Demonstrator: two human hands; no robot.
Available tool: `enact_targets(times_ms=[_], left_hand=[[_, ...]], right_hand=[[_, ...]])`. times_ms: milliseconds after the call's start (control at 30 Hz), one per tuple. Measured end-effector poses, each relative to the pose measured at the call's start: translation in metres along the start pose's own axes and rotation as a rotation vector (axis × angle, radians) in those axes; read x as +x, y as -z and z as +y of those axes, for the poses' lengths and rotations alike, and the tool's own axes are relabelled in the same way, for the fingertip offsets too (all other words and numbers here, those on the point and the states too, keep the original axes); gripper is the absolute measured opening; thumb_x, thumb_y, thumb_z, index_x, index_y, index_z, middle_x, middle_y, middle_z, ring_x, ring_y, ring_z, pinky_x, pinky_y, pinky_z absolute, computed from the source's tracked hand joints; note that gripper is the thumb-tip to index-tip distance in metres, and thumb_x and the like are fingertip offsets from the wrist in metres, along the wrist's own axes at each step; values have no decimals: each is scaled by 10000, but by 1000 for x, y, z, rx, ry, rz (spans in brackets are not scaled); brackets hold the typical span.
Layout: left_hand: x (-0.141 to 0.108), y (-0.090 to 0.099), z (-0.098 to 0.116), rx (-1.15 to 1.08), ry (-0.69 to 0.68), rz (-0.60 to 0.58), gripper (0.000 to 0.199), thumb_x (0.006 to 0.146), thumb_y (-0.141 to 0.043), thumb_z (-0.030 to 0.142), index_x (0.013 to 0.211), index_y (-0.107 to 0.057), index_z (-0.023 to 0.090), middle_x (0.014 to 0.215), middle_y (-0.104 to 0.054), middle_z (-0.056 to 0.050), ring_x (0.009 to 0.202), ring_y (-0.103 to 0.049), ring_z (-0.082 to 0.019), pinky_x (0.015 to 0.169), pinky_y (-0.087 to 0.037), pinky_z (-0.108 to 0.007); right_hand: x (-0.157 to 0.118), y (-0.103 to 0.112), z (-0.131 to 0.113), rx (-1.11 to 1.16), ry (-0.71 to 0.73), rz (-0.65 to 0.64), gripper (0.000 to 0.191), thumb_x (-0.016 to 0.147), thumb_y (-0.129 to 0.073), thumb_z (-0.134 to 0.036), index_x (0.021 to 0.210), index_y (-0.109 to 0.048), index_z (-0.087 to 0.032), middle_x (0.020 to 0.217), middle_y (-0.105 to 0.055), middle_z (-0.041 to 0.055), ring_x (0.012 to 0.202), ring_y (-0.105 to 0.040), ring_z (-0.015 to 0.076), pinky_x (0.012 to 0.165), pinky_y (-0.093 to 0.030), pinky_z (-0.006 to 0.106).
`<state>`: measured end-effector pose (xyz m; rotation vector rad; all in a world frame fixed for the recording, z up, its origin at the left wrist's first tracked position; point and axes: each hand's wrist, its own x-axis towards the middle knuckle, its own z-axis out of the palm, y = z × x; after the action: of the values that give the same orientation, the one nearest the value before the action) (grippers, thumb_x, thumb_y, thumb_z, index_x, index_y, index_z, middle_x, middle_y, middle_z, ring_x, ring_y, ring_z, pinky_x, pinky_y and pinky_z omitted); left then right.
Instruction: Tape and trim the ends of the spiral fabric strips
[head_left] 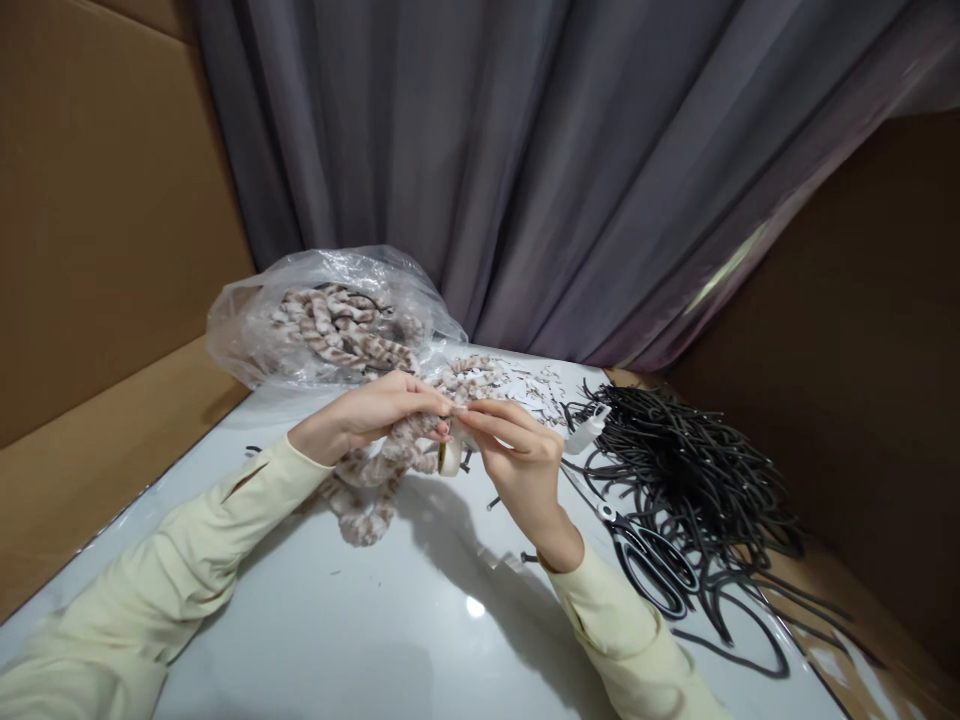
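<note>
My left hand [384,408] is closed on a fluffy beige-and-brown plush tube [397,450], whose loops hang below it onto the table. My right hand [517,445] is pinched, its fingertips meeting those of my left hand at the tube's end. The small detail between the fingertips is hidden. Just under the hands stands a roll of tape [450,458], partly covered by them. A small white bottle with a nozzle [588,430] shows behind my right hand.
A clear plastic bag [247,335] with several plush tubes [337,325] lies at the back left. Black cords [690,470] are heaped at the right, with black-handled scissors [652,565] beside them. Small scraps [544,385] litter the back of the white table [360,640]. Cardboard walls [105,200] flank it.
</note>
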<state>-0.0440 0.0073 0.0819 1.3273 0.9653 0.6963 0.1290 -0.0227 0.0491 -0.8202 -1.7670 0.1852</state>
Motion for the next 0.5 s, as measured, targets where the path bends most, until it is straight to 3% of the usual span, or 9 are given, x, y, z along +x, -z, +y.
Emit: enact_targets(times_ms=[267,500], left_hand=[[1,2,-3,-35,-8,-17,137,690,-677,270,738,-713,147,675,-686,-35,636,-604,-113,625,-484,-189],[0,0,0,-80,-19,14,104,677,-659,195,747,-605,140,606,-661,-3,593,-619,-110,603,-484,-202]], right_hand=[[-1,-1,3,-43,51,-11,184,806,-590,-145,853,-735,-248,855,-698,53,776,-641,174,693,-538,318],[0,0,3,-96,69,-79,170,821,-567,-131,848,-728,-177,850,-675,89,769,-638,172,678,-528,293]])
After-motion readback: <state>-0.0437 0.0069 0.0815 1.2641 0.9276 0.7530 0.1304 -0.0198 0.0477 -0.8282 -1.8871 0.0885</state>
